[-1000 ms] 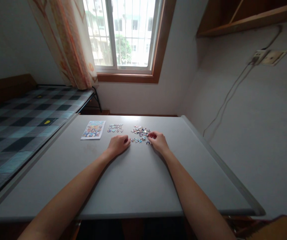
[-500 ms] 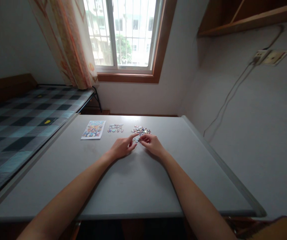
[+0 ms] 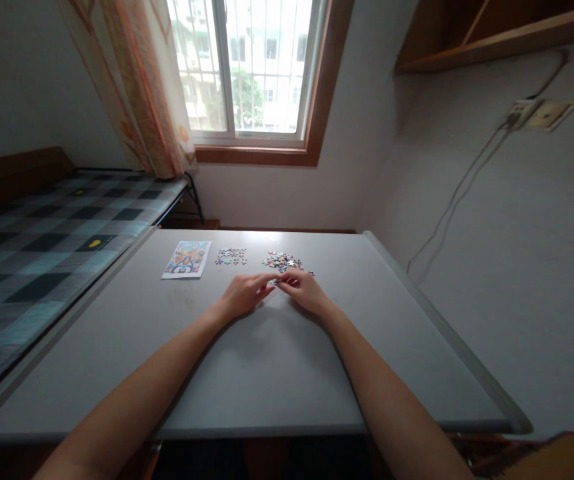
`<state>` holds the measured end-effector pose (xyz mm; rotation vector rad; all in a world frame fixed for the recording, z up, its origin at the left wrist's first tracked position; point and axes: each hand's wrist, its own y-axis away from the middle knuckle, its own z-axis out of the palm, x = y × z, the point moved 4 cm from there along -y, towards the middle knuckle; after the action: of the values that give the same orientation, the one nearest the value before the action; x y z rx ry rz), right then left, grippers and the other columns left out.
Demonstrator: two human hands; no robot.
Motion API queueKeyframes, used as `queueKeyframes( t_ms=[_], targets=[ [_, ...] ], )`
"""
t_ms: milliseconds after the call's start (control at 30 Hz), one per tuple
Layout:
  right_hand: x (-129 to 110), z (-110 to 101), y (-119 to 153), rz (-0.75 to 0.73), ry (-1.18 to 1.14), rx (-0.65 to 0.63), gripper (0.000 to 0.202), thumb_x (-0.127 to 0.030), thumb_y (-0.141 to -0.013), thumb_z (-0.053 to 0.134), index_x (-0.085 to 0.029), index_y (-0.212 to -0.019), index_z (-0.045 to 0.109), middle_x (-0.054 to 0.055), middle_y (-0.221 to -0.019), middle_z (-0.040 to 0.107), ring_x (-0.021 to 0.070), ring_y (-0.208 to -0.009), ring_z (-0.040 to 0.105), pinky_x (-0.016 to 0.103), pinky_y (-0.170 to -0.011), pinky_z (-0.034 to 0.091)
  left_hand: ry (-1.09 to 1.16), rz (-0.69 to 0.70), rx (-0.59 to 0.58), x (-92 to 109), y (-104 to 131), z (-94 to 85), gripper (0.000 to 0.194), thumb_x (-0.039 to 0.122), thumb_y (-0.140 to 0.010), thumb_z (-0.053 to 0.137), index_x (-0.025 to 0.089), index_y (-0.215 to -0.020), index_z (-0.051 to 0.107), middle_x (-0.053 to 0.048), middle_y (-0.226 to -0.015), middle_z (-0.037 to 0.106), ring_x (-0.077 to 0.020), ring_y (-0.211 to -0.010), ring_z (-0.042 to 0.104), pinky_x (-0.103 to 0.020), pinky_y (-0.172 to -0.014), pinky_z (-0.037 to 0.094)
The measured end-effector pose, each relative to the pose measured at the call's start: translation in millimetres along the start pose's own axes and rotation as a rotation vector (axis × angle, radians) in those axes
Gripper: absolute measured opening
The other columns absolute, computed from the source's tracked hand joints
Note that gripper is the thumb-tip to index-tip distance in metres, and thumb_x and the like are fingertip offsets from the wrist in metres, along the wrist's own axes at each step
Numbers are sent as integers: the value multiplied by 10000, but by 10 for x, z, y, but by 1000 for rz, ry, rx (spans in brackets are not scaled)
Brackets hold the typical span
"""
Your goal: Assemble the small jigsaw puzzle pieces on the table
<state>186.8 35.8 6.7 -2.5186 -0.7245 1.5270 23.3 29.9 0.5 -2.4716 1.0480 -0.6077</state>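
My left hand [image 3: 247, 293] and my right hand [image 3: 304, 291] meet at the fingertips just in front of a loose pile of jigsaw puzzle pieces [image 3: 283, 261]. A small dark jigsaw puzzle piece [image 3: 277, 281] is pinched in my right fingers. The left thumb and index finger close on the same spot from the other side. A few pieces under and behind the fingers are partly hidden. Left of the pile lies a group of pieces [image 3: 231, 256] spread out in rows. Further left is a printed picture sheet [image 3: 187, 260] with colourful cartoon figures.
All of this rests on a grey-white table [image 3: 261, 380] with raised side edges. A bed with a checked cover [image 3: 91, 220] stands to the left. Beyond the table are a window [image 3: 261, 73] and a curtain [image 3: 141, 87]. A cable [image 3: 449, 207] hangs along the right wall.
My left index finger and thumb have closed in towards the right fingertips, so the two hands now meet at the piece. The pile and the sheet have stayed put.
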Motion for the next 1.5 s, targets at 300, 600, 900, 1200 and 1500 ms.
queueKeyframes(
  t_ms=[300, 600, 900, 1200, 1500],
  targets=[
    [11, 24, 7, 19, -36, -29, 131, -263, -784, 590, -150, -754, 650, 22, -733, 637, 123, -674, 583, 238, -630, 471, 18, 46, 0, 10, -1, -12, 297, 355, -930, 465, 217, -1150, 609, -30, -813, 698, -95, -633, 609, -194, -616, 422],
    [22, 20, -1, 65, -131, -44, 140, -289, -767, 622, -155, -787, 656, 26, -746, 672, 135, -682, 603, 253, -642, 485, 24, 38, 48, -17, 4, 3, 267, 357, -925, 474, 220, -1105, 616, -23, -779, 699, -98, -615, 612, -202, -607, 426],
    [-6, -13, -6, 66, -139, -2, 207, -293, -770, 632, -164, -924, 683, 31, -773, 692, 146, -712, 628, 271, -673, 494, -21, -77, 44, -54, 2, -28, 281, 414, -920, 473, 216, -1043, 630, 6, -689, 669, -96, -564, 582, -201, -583, 390],
    [-29, -43, 4, -39, 69, 106, 123, -258, -798, 606, -180, -854, 684, 40, -786, 680, 143, -699, 603, 275, -674, 479, 34, -223, 35, -111, 1, -27, 267, 423, -901, 494, 227, -1028, 622, 33, -687, 644, -88, -552, 560, -199, -588, 385],
    [-95, -45, 12, -124, 222, 92, 104, -221, -827, 575, -194, -789, 668, 30, -777, 660, 148, -714, 578, 284, -723, 451, 68, -195, 10, -82, 4, -27, 278, 434, -899, 489, 216, -1021, 611, 34, -681, 640, -86, -538, 545, -198, -574, 380]
  ],
)
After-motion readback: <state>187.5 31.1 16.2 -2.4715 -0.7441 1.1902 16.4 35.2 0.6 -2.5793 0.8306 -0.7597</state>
